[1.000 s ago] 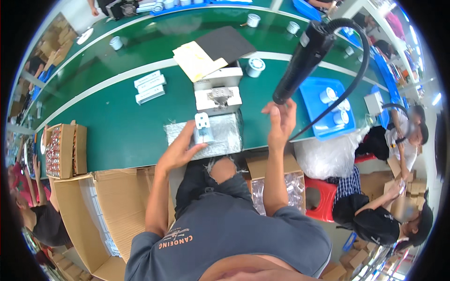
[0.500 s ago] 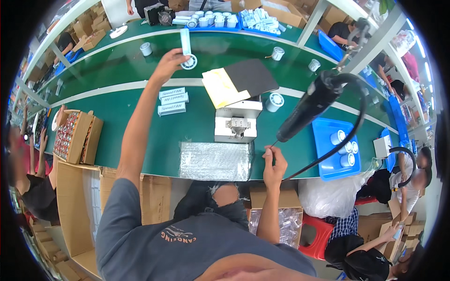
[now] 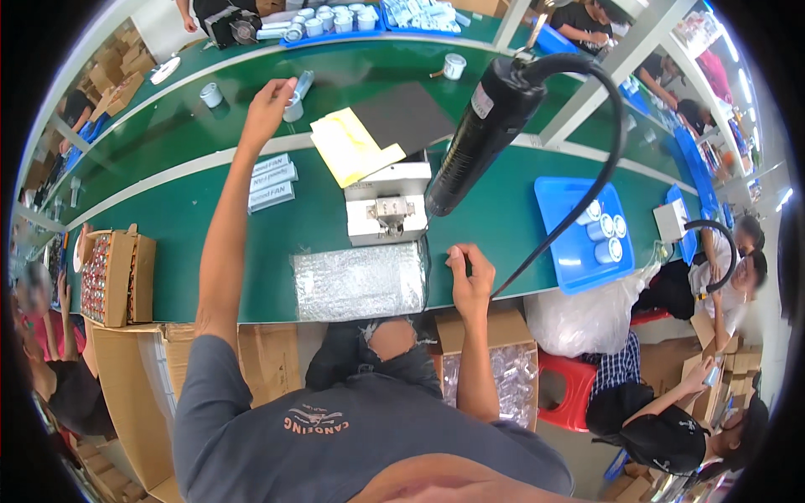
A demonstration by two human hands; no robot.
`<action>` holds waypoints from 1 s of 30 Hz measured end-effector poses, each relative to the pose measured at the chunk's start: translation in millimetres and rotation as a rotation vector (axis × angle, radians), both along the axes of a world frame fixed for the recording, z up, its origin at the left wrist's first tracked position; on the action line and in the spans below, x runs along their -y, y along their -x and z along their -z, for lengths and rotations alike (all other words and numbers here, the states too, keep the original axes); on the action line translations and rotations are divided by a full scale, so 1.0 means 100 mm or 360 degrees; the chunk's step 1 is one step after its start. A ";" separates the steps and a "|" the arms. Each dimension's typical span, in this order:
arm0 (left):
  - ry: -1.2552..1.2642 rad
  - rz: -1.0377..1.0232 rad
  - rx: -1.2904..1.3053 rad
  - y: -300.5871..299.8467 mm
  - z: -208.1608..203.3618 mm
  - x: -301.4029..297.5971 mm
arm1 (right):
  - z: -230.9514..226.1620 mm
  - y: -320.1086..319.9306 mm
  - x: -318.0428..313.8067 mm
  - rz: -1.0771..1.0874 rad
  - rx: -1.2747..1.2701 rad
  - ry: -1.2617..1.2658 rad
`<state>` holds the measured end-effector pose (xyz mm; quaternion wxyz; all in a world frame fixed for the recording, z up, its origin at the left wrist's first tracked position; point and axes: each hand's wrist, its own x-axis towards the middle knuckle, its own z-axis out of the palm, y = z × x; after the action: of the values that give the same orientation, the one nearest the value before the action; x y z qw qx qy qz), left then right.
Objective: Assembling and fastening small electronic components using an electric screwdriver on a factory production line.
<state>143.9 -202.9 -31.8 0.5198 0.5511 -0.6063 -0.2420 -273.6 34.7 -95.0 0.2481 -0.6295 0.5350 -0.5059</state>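
Observation:
My left hand [image 3: 270, 109] reaches far out over the green work surface, its fingers closed at a small light-blue and white fan unit [image 3: 293, 109]. The round cup of that unit is down on the surface, and its blue handle part [image 3: 303, 83] tilts up beside my fingertips. My right hand [image 3: 471, 275] hovers near the front edge with fingers curled; whatever they may pinch is too small to make out. Above it hangs a black electric screwdriver [image 3: 480, 134], apart from the hand. Left of the screwdriver stands a white metal fixture [image 3: 387, 220].
Yellow paper [image 3: 352, 147] and a black sheet [image 3: 404, 117] lie behind the fixture. Bubble wrap [image 3: 360, 283] is in front. Three blue handle pieces [image 3: 272, 195] lie at left. A blue tray [image 3: 558, 243] holds several white cups at right. The screwdriver's cable [image 3: 579, 222] loops across.
My left hand has lowered the fan unit onto the surface. The screwdriver has swung up, away from my right hand. The whole view has shifted somewhat.

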 end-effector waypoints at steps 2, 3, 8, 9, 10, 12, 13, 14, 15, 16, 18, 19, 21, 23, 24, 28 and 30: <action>-0.0516 0.0228 -0.0104 0.33 -0.51 -0.60 | -0.10 -0.03 0.01 -0.0022 0.0026 -0.0052; -0.0745 0.0349 -0.0114 0.42 -0.66 -0.80 | -0.12 -0.06 0.03 -0.0045 0.0034 -0.0021; -0.0666 0.0574 -0.0284 0.23 -0.61 -0.81 | -0.17 -0.12 0.07 -0.0135 -0.0022 0.0019; -0.0463 0.0577 -0.0771 0.26 -0.65 -0.77 | -0.16 -0.09 0.04 -0.0108 -0.0031 0.0012; -0.0338 0.0506 -0.1117 0.21 -0.78 -0.77 | -0.13 -0.06 0.03 -0.0273 0.0057 -0.0104; -0.0162 0.0523 -0.1338 0.06 -0.80 -0.65 | -0.28 0.03 -0.04 -0.0833 0.0488 -0.0453; -0.0074 0.0464 -0.1392 0.14 -0.91 -0.69 | -0.48 0.11 -0.14 -0.1234 0.0833 -0.0683; -0.0010 0.0491 -0.1396 0.23 -1.00 -0.74 | -0.56 0.27 -0.24 -0.1701 0.0931 -0.0930; 0.0020 0.0652 -0.1380 0.30 -1.07 -0.71 | -0.75 0.40 -0.12 -0.2336 0.0736 -0.0539; 0.0062 0.0749 -0.1346 0.22 -1.14 -0.79 | -0.60 0.47 -0.53 -0.1764 0.1052 0.0026; 0.0150 0.0892 -0.1242 0.31 -1.26 -0.76 | -1.02 0.76 0.19 -0.2846 0.0616 -0.0116; 0.0231 0.0963 -0.1201 0.34 -1.31 -0.77 | -1.06 0.83 0.34 -0.2760 0.0695 -0.0050; 0.0255 0.0685 -0.1243 0.44 -1.56 -1.01 | -0.65 0.91 0.55 -0.2010 0.1451 -0.0147; 0.0424 0.0522 -0.1027 0.73 -1.58 -0.95 | -0.80 0.77 0.85 -0.0933 0.1112 -0.0206; 0.0400 0.0474 -0.0940 0.91 -1.68 -0.95 | -0.37 1.09 1.15 -0.0352 0.1153 -0.0106; 0.0363 0.0119 -0.0566 0.77 -1.63 -1.02 | -0.35 0.40 1.83 -0.0389 0.0801 -0.0476; 0.0320 -0.0058 -0.0202 0.68 -1.58 -0.92 | -0.17 0.33 1.92 -0.0324 0.0689 -0.0415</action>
<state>76.3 -111.0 126.0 0.6141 0.4905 -0.5833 -0.2050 -306.8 -157.2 -78.1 0.4852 -0.5199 0.4642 -0.5280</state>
